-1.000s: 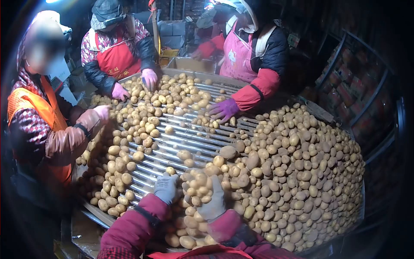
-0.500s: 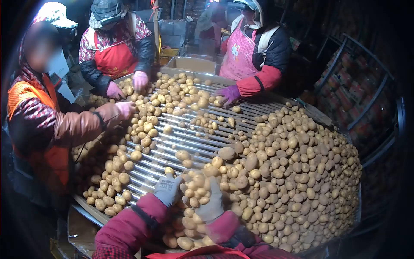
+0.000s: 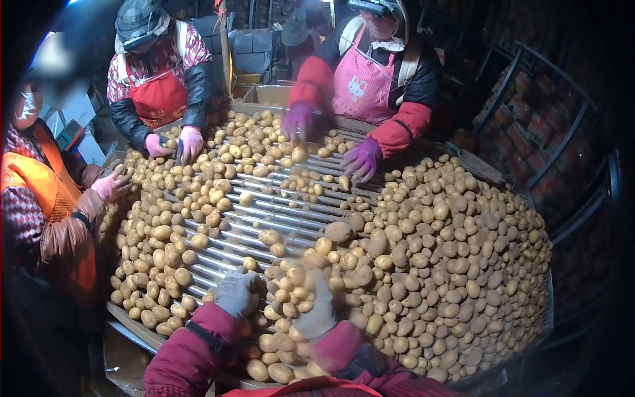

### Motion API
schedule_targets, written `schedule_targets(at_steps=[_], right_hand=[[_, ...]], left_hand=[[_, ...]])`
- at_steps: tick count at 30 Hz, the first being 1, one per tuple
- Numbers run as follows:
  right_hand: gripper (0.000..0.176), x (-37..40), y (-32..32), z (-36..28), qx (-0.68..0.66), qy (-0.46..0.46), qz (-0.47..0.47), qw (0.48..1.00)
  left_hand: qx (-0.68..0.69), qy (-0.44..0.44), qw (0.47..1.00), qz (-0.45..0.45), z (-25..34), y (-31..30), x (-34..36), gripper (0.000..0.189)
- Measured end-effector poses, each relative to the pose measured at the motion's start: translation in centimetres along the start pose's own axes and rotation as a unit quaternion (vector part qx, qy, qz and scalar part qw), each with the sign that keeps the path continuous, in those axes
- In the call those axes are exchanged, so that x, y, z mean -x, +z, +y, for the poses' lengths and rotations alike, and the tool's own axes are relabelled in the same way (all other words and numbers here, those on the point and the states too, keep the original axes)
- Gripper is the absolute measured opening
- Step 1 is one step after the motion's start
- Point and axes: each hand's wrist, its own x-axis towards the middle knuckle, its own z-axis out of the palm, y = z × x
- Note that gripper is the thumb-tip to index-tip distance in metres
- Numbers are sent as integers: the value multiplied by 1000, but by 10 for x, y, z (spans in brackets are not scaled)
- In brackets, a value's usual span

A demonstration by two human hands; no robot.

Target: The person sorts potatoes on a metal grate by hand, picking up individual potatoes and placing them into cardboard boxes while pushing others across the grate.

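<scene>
Potatoes (image 3: 456, 264) cover much of a slatted metal sorting table (image 3: 264, 215). My left hand (image 3: 237, 292), in a grey glove, is over the near edge of the slats with its fingers curled downward. Its fingertips are hidden, so what it holds, if anything, does not show. Also grey-gloved, my right hand (image 3: 316, 311) has its fingers stretched out flat along the side of a small group of potatoes (image 3: 288, 294). Part of that group is blurred by motion. More potatoes (image 3: 278, 351) lie between my forearms, close to my body.
Across the table, a person in a pink apron (image 3: 360, 83) and another in a red apron (image 3: 157, 99) have gloved hands at the potatoes. A person in an orange vest (image 3: 49, 178) stands at the left. An open cardboard box (image 3: 268, 94) stands behind; a metal rack (image 3: 555, 126) is at right.
My left hand has moved left and down, its fingers now bent; my right hand shifts slightly left. The orange-vested person's hand has drawn back left. The pink-aproned person's other hand now shows over the potatoes.
</scene>
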Motion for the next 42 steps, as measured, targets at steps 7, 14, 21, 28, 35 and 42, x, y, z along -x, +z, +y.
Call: schedule_targets(at_steps=[7, 14, 21, 28, 35, 42], right_hand=[[46, 6, 0, -5, 41, -6, -37, 998], [46, -12, -4, 3, -60, 20, 13, 998], [43, -6, -8, 13, 261, -199, 59, 943], [40, -28, -68, 14, -106, -20, -307, 946], [39, 39, 15, 20, -100, 46, -163, 980], [39, 74, -1, 17, -53, 117, -176, 976]], left_hand=[[79, -17, 997, 15, -8, -2, 4, 28], [629, -111, 760, 120, -10, 0, 2, 24], [692, -19, 654, 306, 68, -12, 20, 31], [584, 116, 684, 423, 110, 10, 43, 39], [319, 164, 768, 531, 114, -4, 81, 46], [128, 171, 786, 580, 119, -19, 126, 31]])
